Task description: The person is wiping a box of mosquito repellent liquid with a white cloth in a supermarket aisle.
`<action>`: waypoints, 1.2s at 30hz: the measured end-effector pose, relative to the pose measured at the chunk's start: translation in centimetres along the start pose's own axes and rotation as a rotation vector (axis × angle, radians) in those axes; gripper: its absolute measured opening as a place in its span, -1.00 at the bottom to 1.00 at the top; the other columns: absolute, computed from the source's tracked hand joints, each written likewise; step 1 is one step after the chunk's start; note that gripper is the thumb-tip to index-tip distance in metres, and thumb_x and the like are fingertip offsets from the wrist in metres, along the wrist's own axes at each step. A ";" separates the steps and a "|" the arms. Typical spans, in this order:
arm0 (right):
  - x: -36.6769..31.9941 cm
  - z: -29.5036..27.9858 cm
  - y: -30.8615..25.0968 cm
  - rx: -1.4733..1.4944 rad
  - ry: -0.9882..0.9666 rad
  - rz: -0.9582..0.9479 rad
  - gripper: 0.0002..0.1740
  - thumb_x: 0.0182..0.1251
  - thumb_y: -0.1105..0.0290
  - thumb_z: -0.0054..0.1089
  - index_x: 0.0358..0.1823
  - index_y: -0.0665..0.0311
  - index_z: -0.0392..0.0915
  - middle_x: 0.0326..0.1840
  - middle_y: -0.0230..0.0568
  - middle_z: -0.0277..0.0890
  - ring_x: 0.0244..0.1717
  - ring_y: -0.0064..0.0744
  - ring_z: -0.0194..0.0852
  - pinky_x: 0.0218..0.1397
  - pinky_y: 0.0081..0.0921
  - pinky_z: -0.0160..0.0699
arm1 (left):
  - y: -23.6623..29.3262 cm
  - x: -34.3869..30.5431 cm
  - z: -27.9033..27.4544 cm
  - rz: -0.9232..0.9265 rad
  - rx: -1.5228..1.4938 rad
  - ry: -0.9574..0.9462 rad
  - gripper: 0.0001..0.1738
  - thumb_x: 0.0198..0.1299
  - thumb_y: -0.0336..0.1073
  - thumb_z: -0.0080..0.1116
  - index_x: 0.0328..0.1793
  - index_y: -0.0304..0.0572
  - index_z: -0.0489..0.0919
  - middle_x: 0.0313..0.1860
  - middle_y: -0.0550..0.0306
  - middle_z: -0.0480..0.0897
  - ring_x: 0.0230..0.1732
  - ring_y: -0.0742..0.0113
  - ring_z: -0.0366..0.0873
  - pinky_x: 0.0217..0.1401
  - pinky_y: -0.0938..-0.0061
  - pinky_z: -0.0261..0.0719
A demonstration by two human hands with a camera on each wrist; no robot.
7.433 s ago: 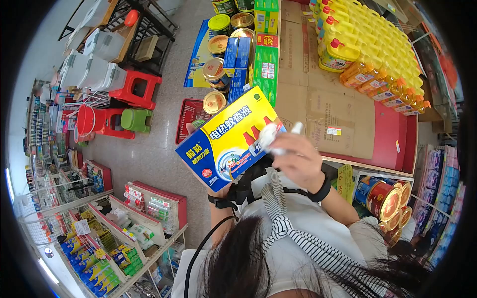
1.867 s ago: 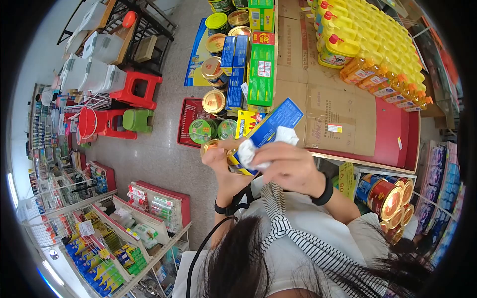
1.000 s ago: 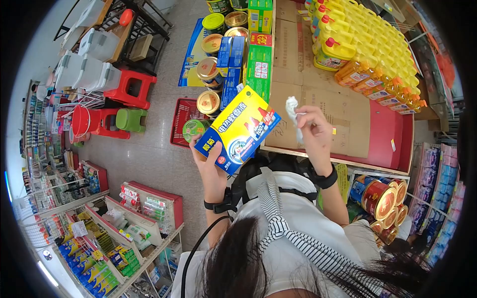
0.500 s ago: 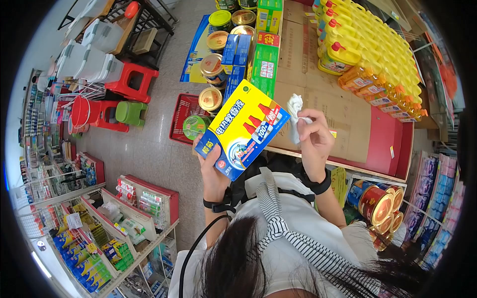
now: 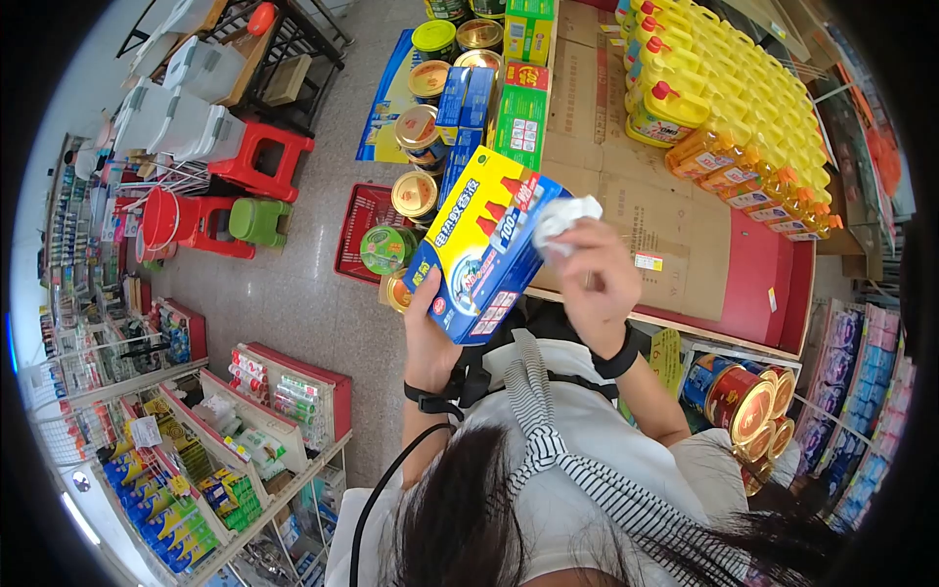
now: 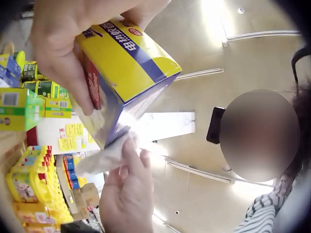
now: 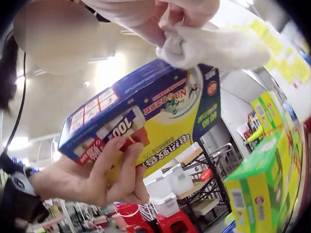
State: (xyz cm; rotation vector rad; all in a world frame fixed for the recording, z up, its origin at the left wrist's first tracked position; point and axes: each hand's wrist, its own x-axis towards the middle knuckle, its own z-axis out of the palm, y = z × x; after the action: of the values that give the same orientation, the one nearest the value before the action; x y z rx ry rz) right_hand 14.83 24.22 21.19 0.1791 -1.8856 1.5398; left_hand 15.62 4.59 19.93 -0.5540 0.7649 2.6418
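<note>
My left hand (image 5: 430,338) grips a yellow and blue box of mosquito repellent liquid (image 5: 484,235) by its lower left end. The box is held tilted in front of my body, its printed front and a blue narrow side showing. A crumpled white cloth (image 5: 565,223) is pinched in my right hand (image 5: 601,289), right at the box's upper right end. In the left wrist view, the cloth (image 6: 107,158) overlaps the box's (image 6: 131,63) lower edge. From the right wrist, the cloth (image 7: 214,46) shows along the box's blue edge, with my left fingers (image 7: 129,170) across the printed front.
Beyond the box stand gold-lidded cans (image 5: 415,196) and green boxes (image 5: 520,122). A red basket (image 5: 367,210) is on the floor at left. The cardboard-covered display (image 5: 636,210) carries rows of yellow bottles (image 5: 670,108). Shelves (image 5: 293,489) stand at lower left.
My right hand has brought the cloth left onto the box's right end. The box has tilted, so its blue narrow side shows; earlier it was turned with a blue face up.
</note>
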 end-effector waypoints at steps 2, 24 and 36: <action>-0.4 0.6 -1.2 -0.064 -0.251 -0.247 -0.75 -0.16 0.74 0.30 -0.46 0.24 0.55 -0.15 -0.12 0.62 0.01 -0.07 0.58 0.02 -0.29 0.59 | -0.6 0.6 0.2 0.016 -0.037 0.000 -0.48 0.35 -0.21 0.03 0.32 -0.41 0.31 0.20 -0.17 0.54 0.12 0.09 0.60 0.17 0.18 0.60; -4.0 1.6 -1.2 0.104 -0.560 -0.523 -0.82 -0.09 0.61 0.28 -0.38 0.33 0.57 -0.09 -0.09 0.62 0.01 -0.04 0.60 0.06 -0.20 0.65 | 0.8 0.3 1.4 -0.020 -0.046 -0.062 -0.49 0.33 -0.22 0.05 0.30 -0.40 0.34 0.15 -0.21 0.57 0.06 0.05 0.63 0.18 0.17 0.59; 1.7 -1.3 -0.4 -0.316 -0.046 -0.263 -0.76 -0.18 0.71 0.40 -0.59 0.20 0.56 -0.28 -0.17 0.66 -0.13 -0.01 0.62 -0.05 -0.28 0.58 | 1.1 0.3 2.5 0.037 0.065 -0.106 -0.44 0.31 -0.24 0.06 0.34 -0.41 0.27 0.20 -0.21 0.53 0.12 0.04 0.61 0.21 0.17 0.59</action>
State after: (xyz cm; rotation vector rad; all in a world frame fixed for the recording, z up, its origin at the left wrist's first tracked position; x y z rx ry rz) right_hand 14.32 25.79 22.57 0.3072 -2.0215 1.0574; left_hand 14.23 5.21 22.22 -0.3828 0.8326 2.6453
